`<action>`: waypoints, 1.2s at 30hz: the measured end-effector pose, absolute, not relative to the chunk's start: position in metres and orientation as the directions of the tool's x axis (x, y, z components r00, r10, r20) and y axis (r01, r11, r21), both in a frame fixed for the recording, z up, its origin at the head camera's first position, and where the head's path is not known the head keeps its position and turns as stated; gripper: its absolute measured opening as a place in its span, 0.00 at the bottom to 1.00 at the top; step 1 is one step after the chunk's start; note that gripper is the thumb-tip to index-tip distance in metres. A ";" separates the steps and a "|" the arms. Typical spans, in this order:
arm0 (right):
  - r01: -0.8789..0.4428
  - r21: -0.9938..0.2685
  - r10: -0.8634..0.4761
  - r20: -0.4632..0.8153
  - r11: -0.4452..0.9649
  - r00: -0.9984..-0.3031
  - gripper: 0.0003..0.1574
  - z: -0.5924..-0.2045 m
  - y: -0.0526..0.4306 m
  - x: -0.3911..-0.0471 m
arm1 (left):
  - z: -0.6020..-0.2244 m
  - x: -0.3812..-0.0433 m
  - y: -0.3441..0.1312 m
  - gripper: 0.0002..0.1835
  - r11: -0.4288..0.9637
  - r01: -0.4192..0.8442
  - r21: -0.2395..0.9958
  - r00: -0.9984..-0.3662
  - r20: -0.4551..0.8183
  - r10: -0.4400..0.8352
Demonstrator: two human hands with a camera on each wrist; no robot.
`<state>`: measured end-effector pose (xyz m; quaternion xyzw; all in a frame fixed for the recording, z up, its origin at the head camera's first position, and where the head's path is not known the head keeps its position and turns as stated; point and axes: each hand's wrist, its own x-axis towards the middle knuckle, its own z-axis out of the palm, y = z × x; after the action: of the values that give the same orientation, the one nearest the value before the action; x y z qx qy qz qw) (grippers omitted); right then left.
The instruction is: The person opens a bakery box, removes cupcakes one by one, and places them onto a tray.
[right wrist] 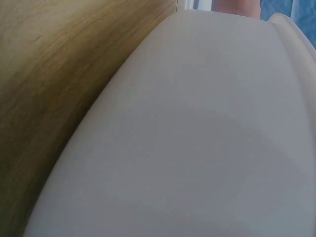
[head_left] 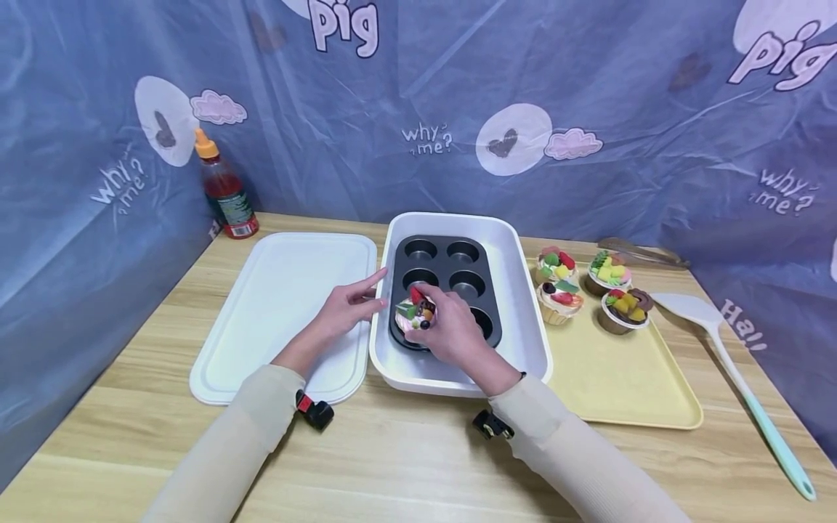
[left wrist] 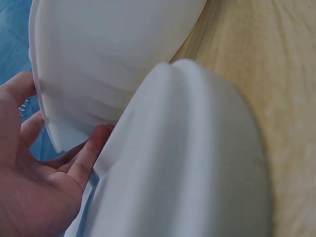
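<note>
My right hand (head_left: 454, 330) grips a cupcake (head_left: 410, 314) topped with white cream, a strawberry and dark berries. It holds the cupcake over the front left cup of a dark muffin tin (head_left: 436, 270). The tin lies inside a deep white tray (head_left: 516, 312). With fingers extended, my left hand (head_left: 340, 312) touches the tray's left rim. In the left wrist view, the fingers of that hand (left wrist: 44, 182) reach up beside the tray's wall (left wrist: 197, 163). Tray wall (right wrist: 187, 133) fills most of the right wrist view, hiding the cupcake there.
A white cutting board (head_left: 281, 298) lies left of the tray. On the right, a yellow tray (head_left: 615, 378) carries several cupcakes (head_left: 624, 311). Beyond it are a spatula (head_left: 739, 363) with a mint handle and tongs (head_left: 644, 252). A sauce bottle (head_left: 227, 192) stands back left.
</note>
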<state>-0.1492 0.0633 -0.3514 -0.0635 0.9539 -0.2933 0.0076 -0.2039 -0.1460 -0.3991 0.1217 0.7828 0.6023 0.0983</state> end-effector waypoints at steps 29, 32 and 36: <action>-0.129 -0.602 -0.117 0.060 0.788 -0.991 0.50 -0.354 0.062 -0.150 | -0.396 -0.202 -0.146 0.32 0.285 0.052 0.957 -0.959 -0.032 0.280; -0.134 -0.603 -0.109 0.078 0.787 -0.991 0.49 -0.354 0.060 -0.149 | -0.395 -0.202 -0.146 0.32 0.280 0.057 0.958 -0.959 -0.026 0.284; -0.152 -0.609 -0.107 0.110 0.779 -0.988 0.48 -0.354 0.060 -0.148 | -0.397 -0.202 -0.146 0.32 0.274 0.063 0.960 -0.958 -0.018 0.285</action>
<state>-0.1483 0.0598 -0.3543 -0.0686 0.9424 -0.3256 -0.0347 -0.2022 -0.1461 -0.3967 0.1099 0.7926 0.5924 0.0935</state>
